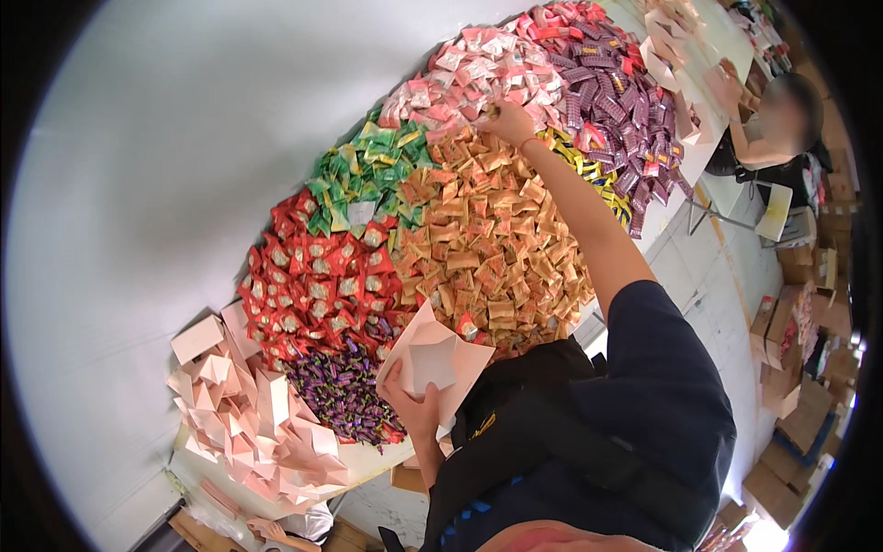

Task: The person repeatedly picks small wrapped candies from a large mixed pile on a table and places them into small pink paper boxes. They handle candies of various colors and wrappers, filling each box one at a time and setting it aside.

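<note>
Along the near edge of the surface [389, 457], a person's left hand [414, 407] holds an open pink paper box [469, 361], thumb against its side, with the mouth turned up and the pale inside showing. The left fingers are closed on the box wall. Well away from it, the right arm is stretched across the heap, and the right hand [510, 124] is at the border between the pink-and-white packets [497, 64] and the orange packets [487, 241]. Its fingers are bent, but whether they grip a packet cannot be told; the spot is too small and partly hidden.

Around these lie green packets [366, 170], red packets [313, 281] and small purple packets [338, 388] toward the left, and dark purple packets [618, 103] toward the far right. More folded pink boxes [241, 419] are heaped at the left end.

The step in hand looks like picking from the heap while the box is kept ready. The next move seems to call for a firm pinch on one packet, then a clear path back to the box mouth, with the left hand steady.
</note>
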Available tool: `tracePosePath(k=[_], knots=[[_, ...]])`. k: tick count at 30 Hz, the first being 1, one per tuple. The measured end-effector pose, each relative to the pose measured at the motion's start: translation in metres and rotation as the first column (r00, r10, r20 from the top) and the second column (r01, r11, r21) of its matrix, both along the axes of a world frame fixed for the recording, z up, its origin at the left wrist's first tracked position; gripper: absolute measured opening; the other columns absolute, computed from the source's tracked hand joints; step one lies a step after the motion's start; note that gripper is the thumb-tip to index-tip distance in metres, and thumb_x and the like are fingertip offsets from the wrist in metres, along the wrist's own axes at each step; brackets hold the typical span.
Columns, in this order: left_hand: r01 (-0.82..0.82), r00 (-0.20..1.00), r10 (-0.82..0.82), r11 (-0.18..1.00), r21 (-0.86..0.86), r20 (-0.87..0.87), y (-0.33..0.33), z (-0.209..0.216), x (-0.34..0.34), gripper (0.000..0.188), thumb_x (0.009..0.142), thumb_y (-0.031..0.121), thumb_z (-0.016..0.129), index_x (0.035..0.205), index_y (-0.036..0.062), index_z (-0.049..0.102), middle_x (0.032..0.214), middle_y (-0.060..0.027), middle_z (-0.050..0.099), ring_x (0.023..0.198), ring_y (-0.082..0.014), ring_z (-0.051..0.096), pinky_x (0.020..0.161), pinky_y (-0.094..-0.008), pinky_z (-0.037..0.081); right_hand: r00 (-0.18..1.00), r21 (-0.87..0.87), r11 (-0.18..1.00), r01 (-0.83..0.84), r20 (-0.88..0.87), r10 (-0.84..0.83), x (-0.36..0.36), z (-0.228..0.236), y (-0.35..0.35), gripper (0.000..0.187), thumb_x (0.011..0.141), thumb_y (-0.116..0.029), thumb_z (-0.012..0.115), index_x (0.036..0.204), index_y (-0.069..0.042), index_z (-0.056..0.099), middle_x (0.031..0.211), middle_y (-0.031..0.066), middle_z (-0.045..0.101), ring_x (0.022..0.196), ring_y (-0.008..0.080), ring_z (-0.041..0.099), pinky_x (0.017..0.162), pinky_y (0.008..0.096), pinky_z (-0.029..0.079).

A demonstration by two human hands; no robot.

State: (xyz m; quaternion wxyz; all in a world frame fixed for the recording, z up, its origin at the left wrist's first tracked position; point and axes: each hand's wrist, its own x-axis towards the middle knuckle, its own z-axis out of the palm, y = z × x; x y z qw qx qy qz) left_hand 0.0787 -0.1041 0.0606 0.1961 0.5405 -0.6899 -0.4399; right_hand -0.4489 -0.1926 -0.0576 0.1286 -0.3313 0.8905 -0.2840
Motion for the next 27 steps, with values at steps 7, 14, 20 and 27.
tracePosePath(k=[7, 14, 20, 27], knots=[[0.046, 0.999, -0.046, 0.999, 0.025, -0.005, 0.016, 0.012, -0.043, 0.064, 0.067, 0.002, 0.059, 0.129, 0.0007, 0.045, 0.125, -0.017, 0.032, 0.123, -0.032, 0.037, 0.104, -0.0405, 0.034, 0.992, -0.193, 0.973, 0.126, 0.055, -0.117, 0.011, -0.001, 0.019, 0.043, 0.063, -0.037, 0.076, 0.089, -0.004, 0.065, 0.086, 0.0155, 0.067, 0.082, 0.0303, 0.066, 0.073, 0.0418, 0.052], [0.113, 0.994, -0.113, 0.991, 0.072, -0.011, 0.043, 0.011, -0.06, 0.065, 0.065, 0.002, 0.059, 0.129, 0.0012, 0.045, 0.124, -0.015, 0.034, 0.121, -0.0307, 0.038, 0.106, -0.041, 0.03, 0.732, -0.296, 0.703, 0.647, 0.498, -0.464, -0.002, -0.021, 0.215, 0.031, 0.073, -0.017, 0.078, 0.09, 0.002, 0.062, 0.074, 0.001, 0.062, 0.065, 0.0087, 0.055, 0.059, 0.0268, 0.046], [0.231, 0.971, -0.228, 0.972, -0.043, 0.064, 0.048, 0.024, -0.093, 0.067, 0.066, 0.003, 0.061, 0.13, 0.0023, 0.043, 0.125, -0.0185, 0.033, 0.122, -0.0347, 0.036, 0.106, -0.0441, 0.03, 0.848, -0.118, 0.847, 0.519, -0.054, -0.527, -0.019, -0.08, 0.204, 0.054, 0.067, -0.036, 0.075, 0.113, -0.009, 0.066, 0.092, 0.0136, 0.069, 0.085, 0.0304, 0.067, 0.075, 0.04, 0.052], [0.23, 0.972, -0.21, 0.941, -0.248, 0.104, 0.042, 0.031, -0.111, 0.066, 0.066, 0.007, 0.064, 0.129, 0.0016, 0.046, 0.124, -0.0192, 0.036, 0.121, -0.0358, 0.037, 0.107, -0.0446, 0.028, 0.846, -0.153, 0.832, 0.533, 0.071, -0.529, -0.032, -0.084, 0.218, 0.047, 0.065, -0.04, 0.078, 0.1, -0.009, 0.071, 0.086, 0.0155, 0.07, 0.078, 0.0312, 0.067, 0.071, 0.0431, 0.053]])
